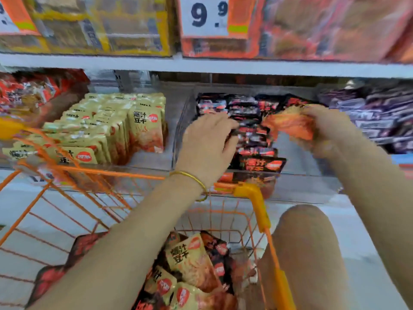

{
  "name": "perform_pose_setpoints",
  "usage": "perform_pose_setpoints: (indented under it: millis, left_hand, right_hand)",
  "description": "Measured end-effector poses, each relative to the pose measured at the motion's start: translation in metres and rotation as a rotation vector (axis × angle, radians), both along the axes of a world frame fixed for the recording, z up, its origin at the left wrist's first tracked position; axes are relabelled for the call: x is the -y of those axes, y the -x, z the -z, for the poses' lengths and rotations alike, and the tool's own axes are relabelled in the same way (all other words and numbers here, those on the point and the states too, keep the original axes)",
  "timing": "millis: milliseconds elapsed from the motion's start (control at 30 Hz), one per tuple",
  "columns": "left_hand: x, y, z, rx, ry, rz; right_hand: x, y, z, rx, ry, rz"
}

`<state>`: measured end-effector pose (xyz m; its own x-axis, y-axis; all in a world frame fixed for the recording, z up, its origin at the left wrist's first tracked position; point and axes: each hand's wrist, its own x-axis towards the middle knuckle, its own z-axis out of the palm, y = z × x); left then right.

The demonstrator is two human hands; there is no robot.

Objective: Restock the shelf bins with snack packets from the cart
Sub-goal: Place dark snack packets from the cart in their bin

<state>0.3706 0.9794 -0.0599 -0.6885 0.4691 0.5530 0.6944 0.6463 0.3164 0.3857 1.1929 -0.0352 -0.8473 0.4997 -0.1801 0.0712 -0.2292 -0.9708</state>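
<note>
At the middle shelf bin: both hands work over a row of packets.
Left hand (207,144): lies palm-down on the glossy black foil snack packets (252,121), fingers reaching across their tops and thumb below; blur hides whether it grips one or only presses on them.
Thin gold wire bangle (192,177): circles the left wrist.
Right hand (328,124): fingers curled round a crinkly orange-red foil packet (288,124), held above the right part of the black row; motion smears its outline.
Clear rigid plastic bin (181,135): holds the black packets, standing on edge in a line from front to back.
Left neighbour: flat beige rectangular packets with red round logos (125,128), packed upright in tight rows.
Right neighbour: dark purple packets (375,113), heaped loosely.
Far left: red and white packets (26,92), blurred.
White shelf board (223,66): runs above the bins, with a white and orange price card (204,15) reading 9.9 above it.
Orange wire-grid cart (67,198): sits under the arms, with smooth yellow plastic corner grips (257,202).
Cart load (192,260): a loose pile of beige and black packets at the bottom of the cart.
</note>
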Motion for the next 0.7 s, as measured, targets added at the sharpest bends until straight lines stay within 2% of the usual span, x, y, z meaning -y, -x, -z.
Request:
perform_pose_setpoints:
  millis: [100, 167, 200, 300, 433, 567, 700]
  left_hand:
    - [-0.013, 0.006, 0.013, 0.0, 0.165, -0.024]
    - [-0.015, 0.008, 0.022, 0.011, 0.203, -0.042]
    - [-0.015, 0.008, 0.026, 0.018, 0.202, -0.045]
    - [-0.014, 0.008, 0.038, 0.013, 0.227, -0.059]
    - [-0.012, 0.009, 0.044, -0.016, 0.264, -0.06]
    - [-0.012, 0.01, 0.044, -0.026, 0.254, -0.061]
    - [-0.011, 0.01, 0.045, -0.045, 0.243, -0.056]
  right_hand:
    - [-0.034, 0.04, 0.017, 0.015, -0.123, 0.155]
    - [-0.051, 0.06, 0.034, 0.095, -0.346, 0.345]
    - [-0.054, 0.064, 0.042, 0.148, -0.465, 0.374]
    - [-0.051, 0.081, 0.067, 0.226, -0.694, 0.253]
    - [-0.043, 0.094, 0.078, 0.229, -0.66, 0.215]
    - [-0.051, 0.101, 0.081, 0.43, -0.946, 0.208]
    - [-0.051, 0.113, 0.085, 0.329, -0.865, 0.193]
